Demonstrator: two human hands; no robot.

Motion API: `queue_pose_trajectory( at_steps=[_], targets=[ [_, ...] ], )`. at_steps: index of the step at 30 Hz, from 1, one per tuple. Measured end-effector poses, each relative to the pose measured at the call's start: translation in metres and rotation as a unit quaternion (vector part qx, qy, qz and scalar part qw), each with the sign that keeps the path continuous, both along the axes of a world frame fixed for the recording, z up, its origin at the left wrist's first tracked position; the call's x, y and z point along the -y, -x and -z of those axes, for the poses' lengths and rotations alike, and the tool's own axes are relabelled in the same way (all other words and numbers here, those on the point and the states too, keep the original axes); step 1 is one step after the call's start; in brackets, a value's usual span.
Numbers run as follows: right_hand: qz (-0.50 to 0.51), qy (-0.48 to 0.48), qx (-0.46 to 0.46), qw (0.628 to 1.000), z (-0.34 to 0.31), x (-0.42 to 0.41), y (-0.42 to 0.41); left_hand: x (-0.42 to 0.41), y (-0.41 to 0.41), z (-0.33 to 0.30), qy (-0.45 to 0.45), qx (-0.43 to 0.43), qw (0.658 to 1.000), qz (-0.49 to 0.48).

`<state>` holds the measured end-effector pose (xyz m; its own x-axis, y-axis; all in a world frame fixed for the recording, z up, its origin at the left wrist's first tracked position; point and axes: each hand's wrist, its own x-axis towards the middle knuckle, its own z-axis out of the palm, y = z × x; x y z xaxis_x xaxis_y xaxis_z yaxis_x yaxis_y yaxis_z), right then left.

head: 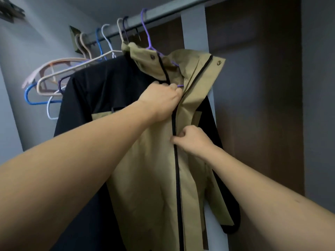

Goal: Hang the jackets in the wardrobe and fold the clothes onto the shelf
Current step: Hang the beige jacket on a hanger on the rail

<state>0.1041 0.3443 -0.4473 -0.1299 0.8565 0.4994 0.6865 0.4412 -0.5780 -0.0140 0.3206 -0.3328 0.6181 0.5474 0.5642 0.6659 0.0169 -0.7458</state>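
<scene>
1. The khaki-and-black jacket (pixel 155 160) hung on a purple hanger (pixel 146 31), whose hook sat over the wardrobe rail (pixel 163 11). So the jacket was already in the wardrobe; the step in hand looked like closing or straightening its front.
2. Left hand (pixel 161 98): fingers curled and pinching the jacket's front edge high on the chest, just beside the black zip line (pixel 175 142). A short purple stub of the hanger showed right at its fingertips.
3. Right hand (pixel 192 140): below the left grip, fingers curled and pinching the fabric at the zip line. Whether it held a zip pull I could not tell; the fingers hid it.
4. Above both grips the collar sat crumpled and lopsided on the hanger, one flap with a snap button (pixel 219 62) sticking out to the right.
5. Left of the grips, empty hangers (pixel 45 82) in beige, white and blue crowded the rail near the jacket's black shoulder.
6. Risks, as judged:
   - A downward tug from the lower grip could drag the shoulder off the hanger, since the collar looked badly seated.
   - Pulling sideways could swing the hook along or off the rail.
   - Loose fabric near the zip could snag if it was run up.
   - The black sleeve could catch on neighbouring hangers.
</scene>
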Motion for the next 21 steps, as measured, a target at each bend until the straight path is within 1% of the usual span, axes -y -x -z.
queue_pose_trajectory(
  at_steps=[1, 3, 5, 8, 12, 15, 17, 19, 21],
  targets=[
    [0.017, -0.031, -0.008, 0.999, -0.011, 0.0, 0.0, 0.0, 0.0, -0.006, 0.008, -0.01, 1.0, 0.001],
    [0.04, -0.059, 0.017, 0.997, -0.032, 0.003, 0.002, 0.001, -0.002, -0.017, 0.012, -0.033, 0.999, 0.004],
    [0.041, -0.048, 0.041, 0.997, -0.043, 0.004, 0.003, 0.002, -0.006, -0.025, 0.009, -0.06, 0.998, 0.0],
    [0.039, -0.02, 0.073, 0.996, -0.044, 0.006, -0.001, 0.002, -0.012, -0.04, -0.012, -0.096, 0.995, -0.034],
    [0.011, 0.026, 0.092, 0.995, -0.042, 0.009, -0.008, 0.008, -0.018, -0.081, -0.072, -0.071, 0.994, -0.043],
    [-0.008, 0.045, 0.122, 0.991, -0.064, 0.013, -0.013, 0.012, -0.022, -0.099, -0.075, -0.038, 0.995, -0.044],
    [0.0, 0.004, 0.08, 0.997, -0.087, 0.017, -0.014, 0.013, -0.023, -0.104, -0.039, -0.016, 0.998, -0.036],
    [0.045, -0.061, 0.039, 0.996, -0.11, 0.019, -0.012, 0.014, -0.021, -0.107, -0.009, -0.025, 0.999, -0.023],
    [0.08, -0.088, 0.048, 0.992, -0.126, 0.02, -0.007, 0.016, -0.02, -0.111, -0.018, -0.043, 0.999, -0.013]
  ],
)
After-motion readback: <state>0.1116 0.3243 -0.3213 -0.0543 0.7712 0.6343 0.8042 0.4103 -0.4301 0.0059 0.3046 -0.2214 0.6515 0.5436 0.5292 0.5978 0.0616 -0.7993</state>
